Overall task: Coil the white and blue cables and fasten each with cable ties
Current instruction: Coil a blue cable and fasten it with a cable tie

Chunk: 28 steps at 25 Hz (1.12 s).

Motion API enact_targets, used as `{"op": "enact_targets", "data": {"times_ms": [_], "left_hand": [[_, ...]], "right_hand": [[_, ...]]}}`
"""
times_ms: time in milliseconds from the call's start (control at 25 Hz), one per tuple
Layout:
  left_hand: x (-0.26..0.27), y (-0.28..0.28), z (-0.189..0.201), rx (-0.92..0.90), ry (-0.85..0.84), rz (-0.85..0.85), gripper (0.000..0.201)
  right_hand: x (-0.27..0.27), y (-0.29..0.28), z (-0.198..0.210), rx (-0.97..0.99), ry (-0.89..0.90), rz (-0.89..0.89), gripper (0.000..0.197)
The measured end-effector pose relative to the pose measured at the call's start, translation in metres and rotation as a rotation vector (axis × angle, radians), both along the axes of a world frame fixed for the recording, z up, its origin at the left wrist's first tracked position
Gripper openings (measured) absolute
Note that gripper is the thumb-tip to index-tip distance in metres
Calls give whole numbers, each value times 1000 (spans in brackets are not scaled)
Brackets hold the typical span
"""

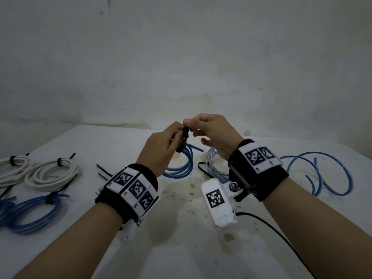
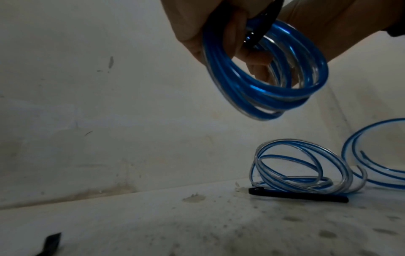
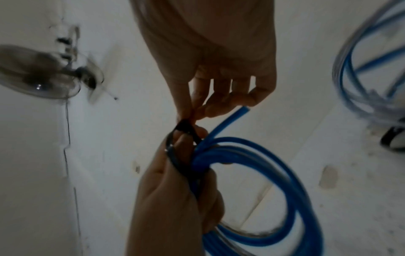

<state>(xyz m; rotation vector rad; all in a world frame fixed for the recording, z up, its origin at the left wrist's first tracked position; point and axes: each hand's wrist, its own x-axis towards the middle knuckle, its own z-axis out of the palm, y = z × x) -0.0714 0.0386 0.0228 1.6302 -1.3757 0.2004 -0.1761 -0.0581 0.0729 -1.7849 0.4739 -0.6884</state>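
The left hand (image 1: 161,150) is up above the desk (image 1: 181,228). Its fingers curl round a blue coil (image 2: 269,90), and the coil hangs down under the hand. A black cable tie (image 3: 186,128) goes round the top of the coil. The right hand (image 1: 213,133) is just beside the left hand and pinches the end of the tie with thumb and finger. A loose blue cable (image 2: 302,166) lies on the desk below, with another tie (image 2: 298,195) touching it. Two tied white coils (image 1: 50,174) lie far to the left.
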Motion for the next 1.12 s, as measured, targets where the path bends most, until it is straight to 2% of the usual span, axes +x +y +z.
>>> {"op": "enact_targets", "data": {"times_ms": [200,360,440,560,720,840,920,1000,1120], "left_hand": [[-1,43,-2,-44,-114,-46,22],[13,68,-4,-78,-143,30,20],[22,80,-6,-38,-88,41,22],[35,96,-8,-73,106,43,27],[47,110,-10,-77,80,71,17],[59,118,-11,-41,18,96,20],[72,127,-10,-24,46,113,14],[90,136,-7,-58,134,183,10],[118,148,-3,-113,307,287,11]], "right_hand": [[36,14,12,-16,-90,-174,34],[71,34,12,-143,-39,-145,34],[81,45,12,-202,-46,-143,33],[96,53,16,-274,-72,-146,32],[122,67,7,-376,-6,-153,31],[145,78,-5,-429,39,-160,23],[153,85,-5,-355,-4,-53,17],[154,91,-8,-355,27,159,29],[149,109,-23,-630,219,447,30]]}}
